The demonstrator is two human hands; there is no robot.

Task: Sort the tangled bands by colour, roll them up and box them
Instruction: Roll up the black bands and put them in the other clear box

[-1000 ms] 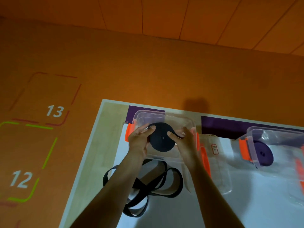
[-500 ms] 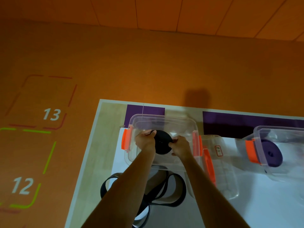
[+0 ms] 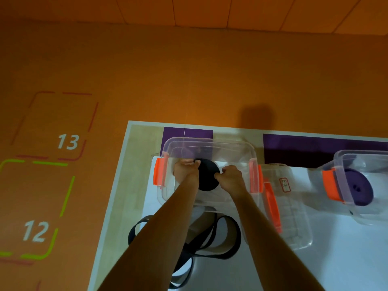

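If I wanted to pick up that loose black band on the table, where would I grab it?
Likely at its right outer loop, coming from above. There the band seems to stand on edge on the table, out in the open, so finger and thumb could pinch its two flat sides.

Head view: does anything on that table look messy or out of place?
Only the loose black band stands out: it sprawls in overlapping loops on the table in front of the clear box, not yet rolled. The left hand and right hand hold a black roll inside that box.
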